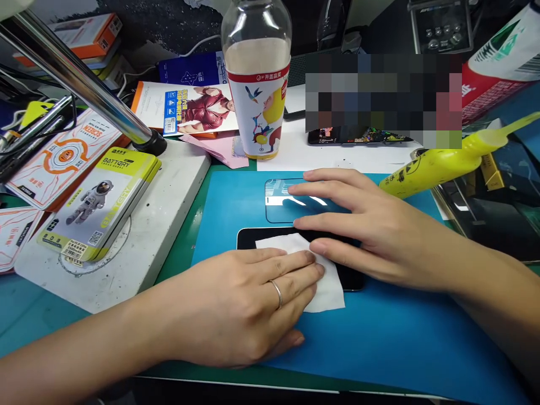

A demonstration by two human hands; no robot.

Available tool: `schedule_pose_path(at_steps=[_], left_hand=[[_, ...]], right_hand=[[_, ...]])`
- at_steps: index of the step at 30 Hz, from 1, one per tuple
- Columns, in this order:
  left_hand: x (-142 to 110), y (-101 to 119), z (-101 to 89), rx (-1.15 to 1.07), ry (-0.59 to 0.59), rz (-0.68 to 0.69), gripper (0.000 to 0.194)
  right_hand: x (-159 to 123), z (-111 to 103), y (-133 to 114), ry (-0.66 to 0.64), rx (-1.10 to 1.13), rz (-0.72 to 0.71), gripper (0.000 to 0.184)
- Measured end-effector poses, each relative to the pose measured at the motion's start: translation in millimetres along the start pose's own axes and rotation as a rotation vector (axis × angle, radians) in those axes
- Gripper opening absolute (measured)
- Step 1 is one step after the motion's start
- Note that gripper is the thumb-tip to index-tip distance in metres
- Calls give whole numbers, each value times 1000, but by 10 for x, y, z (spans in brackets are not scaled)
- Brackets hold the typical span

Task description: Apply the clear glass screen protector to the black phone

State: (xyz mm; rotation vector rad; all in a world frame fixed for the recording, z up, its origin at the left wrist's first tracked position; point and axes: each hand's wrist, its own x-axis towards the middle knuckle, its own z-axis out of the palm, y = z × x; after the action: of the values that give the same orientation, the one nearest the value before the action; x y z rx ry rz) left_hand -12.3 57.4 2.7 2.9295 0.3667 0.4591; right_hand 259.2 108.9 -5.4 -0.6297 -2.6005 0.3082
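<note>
A black phone point(352, 277) lies screen up on a blue mat, with a white wipe point(327, 297) spread over part of it. My left hand point(257, 301), wearing a ring, presses the wipe to the phone with its fingers held together. My right hand point(371, 230) is open, its fingers spread over the phone's far edge and a clear screen protector point(278, 211) with a black border. The thumb of that hand is beside the wipe. The protector lies just behind the phone, its right part hidden by my fingers.
A tall bottle point(259, 107) stands behind the mat. A yellow squeeze bottle point(439, 169) leans at the right. Battery packs point(101, 202) rest on a white block point(169, 197) at the left, under a metal lamp arm point(84, 73). Another phone point(358, 136) lies at the back, partly blurred out.
</note>
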Motion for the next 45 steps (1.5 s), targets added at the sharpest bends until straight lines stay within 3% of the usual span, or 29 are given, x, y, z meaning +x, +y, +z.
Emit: schedule_pose_path(at_steps=[8,14,22,29,33,39,45], left_hand=[[-9,-7,12,-8,-17,15,43],[-3,-17,5,-25,-34,12,45],[6,-53,-15,-70,-185,-40,53],[56,-18,-23,-104,-233,-158,72],[204,2,40,-141,-246,-205,80],[455,73,199,-134,-226,-202,93],[371,243,173,3,-234,-341,86]], right_hand=[[62,7,-151,-43,200,84,15],[76,-16,-134,-19,301,113,15],[22,-59,9,67,-4,135,7],[10,-95,73,198,-122,182,13],[-6,-84,88,240,-142,138,19],[-9,-45,54,200,-112,66,21],[-18,-41,32,194,-81,108,24]])
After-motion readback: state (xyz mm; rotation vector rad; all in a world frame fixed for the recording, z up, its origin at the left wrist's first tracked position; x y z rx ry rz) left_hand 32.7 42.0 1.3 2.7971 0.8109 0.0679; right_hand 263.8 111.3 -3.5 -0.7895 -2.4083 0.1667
